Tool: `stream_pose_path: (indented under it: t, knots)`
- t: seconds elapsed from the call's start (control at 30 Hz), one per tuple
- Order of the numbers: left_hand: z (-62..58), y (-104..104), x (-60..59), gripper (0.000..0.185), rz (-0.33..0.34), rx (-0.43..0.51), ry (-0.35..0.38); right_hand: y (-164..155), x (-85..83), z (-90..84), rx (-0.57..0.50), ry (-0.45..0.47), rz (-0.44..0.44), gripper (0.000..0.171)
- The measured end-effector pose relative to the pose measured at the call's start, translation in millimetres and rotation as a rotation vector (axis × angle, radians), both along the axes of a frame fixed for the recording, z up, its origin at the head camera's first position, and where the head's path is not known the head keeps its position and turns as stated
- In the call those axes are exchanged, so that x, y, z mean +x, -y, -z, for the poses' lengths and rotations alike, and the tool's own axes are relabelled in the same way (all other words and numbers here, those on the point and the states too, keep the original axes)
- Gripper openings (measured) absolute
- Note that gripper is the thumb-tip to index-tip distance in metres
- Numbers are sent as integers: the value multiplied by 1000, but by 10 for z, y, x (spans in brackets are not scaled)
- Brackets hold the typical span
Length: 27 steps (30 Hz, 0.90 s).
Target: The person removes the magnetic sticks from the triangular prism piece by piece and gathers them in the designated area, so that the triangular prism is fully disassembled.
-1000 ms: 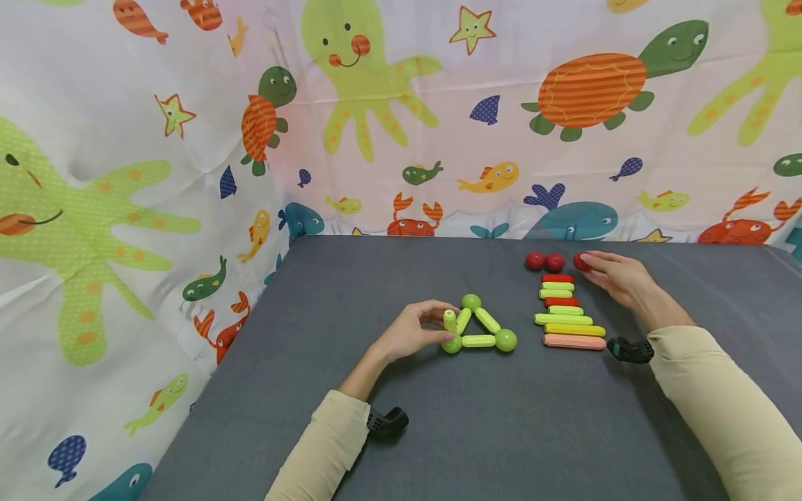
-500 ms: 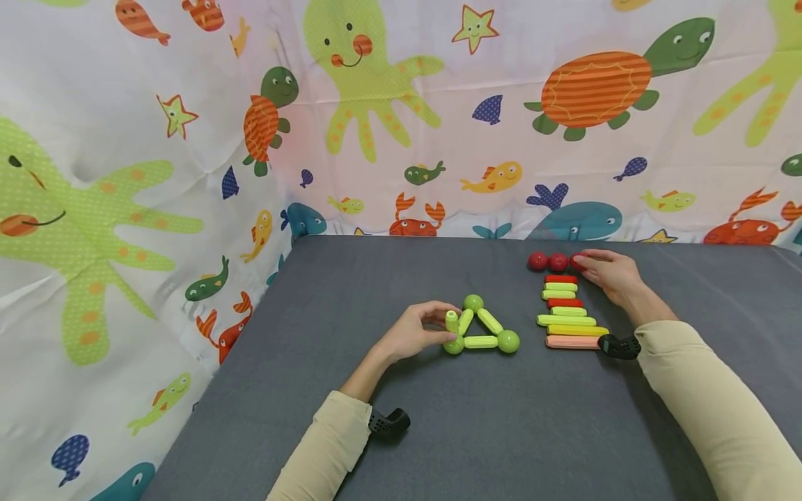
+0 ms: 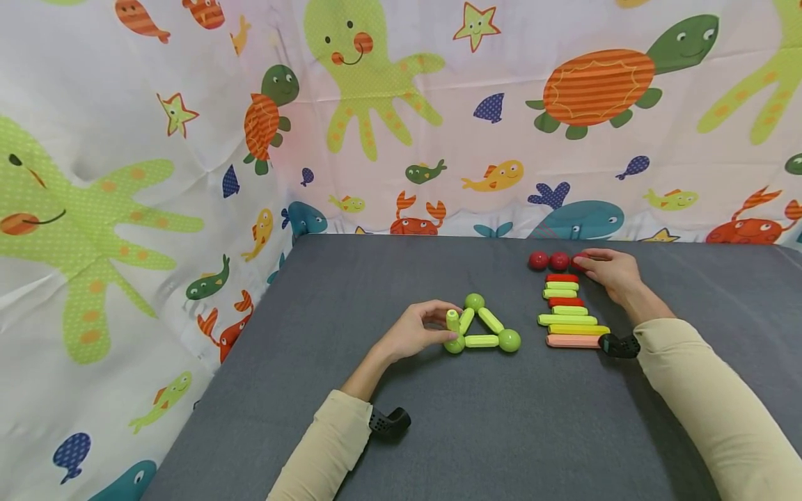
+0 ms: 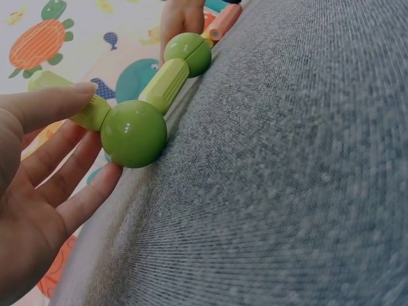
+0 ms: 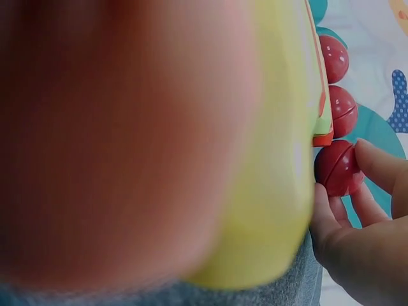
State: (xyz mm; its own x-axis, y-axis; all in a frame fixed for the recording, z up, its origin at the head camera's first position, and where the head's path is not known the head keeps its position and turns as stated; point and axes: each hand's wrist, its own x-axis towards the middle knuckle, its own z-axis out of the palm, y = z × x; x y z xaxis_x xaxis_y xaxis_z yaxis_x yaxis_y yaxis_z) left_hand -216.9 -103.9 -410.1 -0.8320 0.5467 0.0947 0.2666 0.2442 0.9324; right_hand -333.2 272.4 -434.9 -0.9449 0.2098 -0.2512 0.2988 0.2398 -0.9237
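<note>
A triangle of lime-green rods (image 3: 482,341) and green balls (image 3: 510,341) lies on the table, with one short rod (image 3: 452,320) standing up from its near-left ball (image 4: 134,134). My left hand (image 3: 418,330) pinches that upright rod, thumb on one side and fingers behind, one fingertip at the ball. At the back right, my right hand (image 3: 614,273) holds a red ball (image 5: 340,167) between thumb and fingers. It sits at the right end of a row with two more red balls (image 3: 559,261), close beside the middle one.
Below the red balls, several rods lie in a column: red (image 3: 566,302), lime (image 3: 567,320), yellow (image 3: 579,330) and a pink one (image 3: 572,342) nearest me. The dark grey table (image 3: 476,431) ends at a printed curtain (image 3: 376,188) behind and left.
My right hand has moved left with the red ball, bringing it up to the other two. The left hand and the green triangle have stayed in place.
</note>
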Motion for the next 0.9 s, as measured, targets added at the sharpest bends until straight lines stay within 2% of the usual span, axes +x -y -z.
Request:
stream_pose_path:
  t: [0.47,0.73,0.9]
  knots:
    - [2,1,3,42,-2,2,1,10,19,14,86,-14,-6,63]
    - [4,2,-1,42,8,17,5,-11,88,-40,-32,-41,-24,65]
    - [8,6,-5,42,19,19,-7,-80,155,-94,-62,-37,10,68]
